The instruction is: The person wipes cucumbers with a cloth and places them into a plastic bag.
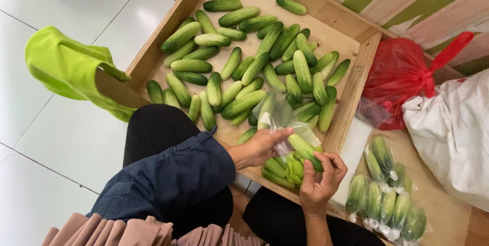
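Over the wooden crate (356,80) of cucumbers (244,67), both hands fill a clear bag (277,116).

Green cucumber (304,150) tilted, half inside clear plastic bag (277,116), held open over wooden crate's near edge; both gripped in hands.

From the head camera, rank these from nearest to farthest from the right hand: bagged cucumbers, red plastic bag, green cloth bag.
1. Bagged cucumbers in clear plastic, just right of the right hand.
2. Red plastic bag, up and to the right, past the crate corner.
3. Green cloth bag, far left on the tiled floor.
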